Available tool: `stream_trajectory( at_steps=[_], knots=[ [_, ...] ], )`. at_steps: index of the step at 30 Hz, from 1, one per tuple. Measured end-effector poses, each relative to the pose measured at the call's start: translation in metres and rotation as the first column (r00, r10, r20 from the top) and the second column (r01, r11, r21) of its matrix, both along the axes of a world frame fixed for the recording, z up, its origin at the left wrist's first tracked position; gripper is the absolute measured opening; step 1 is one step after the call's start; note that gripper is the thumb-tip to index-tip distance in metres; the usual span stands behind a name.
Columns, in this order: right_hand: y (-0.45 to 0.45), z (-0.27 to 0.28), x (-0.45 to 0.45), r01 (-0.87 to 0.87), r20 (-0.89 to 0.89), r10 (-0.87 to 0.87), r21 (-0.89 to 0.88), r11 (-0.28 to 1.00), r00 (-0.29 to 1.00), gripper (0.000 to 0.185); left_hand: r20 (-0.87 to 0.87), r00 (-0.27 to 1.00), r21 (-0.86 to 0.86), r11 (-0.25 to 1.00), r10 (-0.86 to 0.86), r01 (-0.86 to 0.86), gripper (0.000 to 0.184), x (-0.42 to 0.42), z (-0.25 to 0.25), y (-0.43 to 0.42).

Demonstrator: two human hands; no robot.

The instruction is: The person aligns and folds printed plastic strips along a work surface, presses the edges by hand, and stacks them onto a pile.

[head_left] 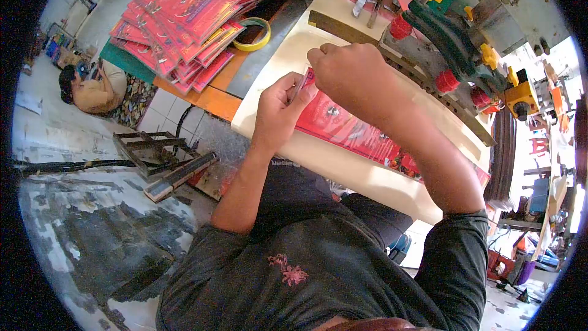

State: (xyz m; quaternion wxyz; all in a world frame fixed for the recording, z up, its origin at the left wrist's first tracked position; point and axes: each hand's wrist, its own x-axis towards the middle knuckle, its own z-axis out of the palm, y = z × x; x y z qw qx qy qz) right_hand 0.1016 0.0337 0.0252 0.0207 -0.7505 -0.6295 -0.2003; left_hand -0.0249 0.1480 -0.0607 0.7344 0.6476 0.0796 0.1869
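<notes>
A red printed sheet (343, 127) with a glossy surface lies on a cream board (278, 55) in front of me. My left hand (283, 109) pinches the raised left end of this sheet between thumb and fingers. Just beyond it, my right hand (352, 72) is curled closed above the same end, its wrist and forearm crossing over the sheet. Whatever sits inside the right fingers is hidden from this angle. Part of the sheet's far side is covered by the right arm.
Piles of similar red printed sheets (184, 18) lie at the far left, beside a yellow tape roll (267, 40). A long metal bar (450, 104) runs behind my right arm. Clamping gear with red knobs (447, 81) stands at right. Another person (98, 89) sits low at left.
</notes>
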Motion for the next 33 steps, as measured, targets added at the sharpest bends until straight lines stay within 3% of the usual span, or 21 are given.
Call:
stream_trajectory(
  at_steps=[8, 10, 13, 15, 18, 23, 25, 27, 28, 30, 33],
  knots=[
    [-0.002, -0.011, -0.012, 0.161, -0.038, -0.16, 0.037, 0.986, 0.986, 0.012, 0.071, 0.997, 0.021, 0.999, 0.037, -0.039, 0.015, 0.008, -0.02, 0.0],
    [-0.003, -0.014, -0.011, 0.179, -0.031, -0.177, 0.093, 0.979, 0.984, 0.011, -0.016, 0.998, 0.152, 0.986, 0.064, -0.061, 0.014, 0.007, -0.021, 0.002],
    [-0.003, -0.019, -0.01, 0.216, -0.102, -0.208, 0.071, 0.974, 0.973, 0.015, 0.038, 0.997, 0.073, 0.995, 0.061, -0.064, 0.014, 0.008, -0.015, -0.003],
    [-0.003, -0.023, -0.006, 0.275, -0.32, -0.216, 0.155, 0.949, 0.923, 0.013, 0.024, 0.997, 0.074, 0.995, 0.069, -0.071, 0.015, 0.004, -0.004, -0.006],
    [-0.008, -0.027, -0.005, 0.275, -0.454, -0.143, 0.24, 0.931, 0.88, 0.014, -0.009, 0.995, 0.145, 0.985, 0.095, -0.093, 0.017, 0.004, -0.01, -0.005],
    [-0.007, -0.036, -0.009, 0.325, -0.447, -0.201, 0.22, 0.92, 0.872, 0.02, -0.058, 0.994, 0.254, 0.964, 0.097, -0.08, 0.019, 0.007, -0.016, -0.001],
    [-0.011, -0.038, -0.007, 0.323, -0.423, -0.212, 0.211, 0.922, 0.881, 0.027, 0.045, 0.989, 0.254, 0.956, 0.138, -0.145, 0.018, 0.012, -0.017, -0.007],
    [-0.017, -0.038, -0.005, 0.384, -0.458, -0.296, 0.11, 0.917, 0.838, 0.025, 0.026, 0.99, 0.31, 0.94, 0.139, -0.14, 0.022, 0.019, -0.023, -0.01],
    [-0.009, -0.052, -0.003, 0.379, -0.432, -0.283, 0.154, 0.913, 0.856, 0.025, -0.1, 0.985, 0.222, 0.969, 0.138, -0.113, 0.025, 0.015, -0.024, -0.005],
    [-0.001, -0.041, -0.013, 0.359, -0.474, -0.23, 0.203, 0.911, 0.85, 0.026, 0.05, 0.989, 0.285, 0.947, 0.141, -0.15, 0.025, 0.011, -0.019, 0.002],
    [0.002, -0.042, -0.006, 0.426, -0.535, -0.243, 0.251, 0.869, 0.809, 0.025, -0.011, 0.994, 0.193, 0.976, 0.108, -0.104, 0.022, 0.007, -0.012, -0.007]
  ],
)
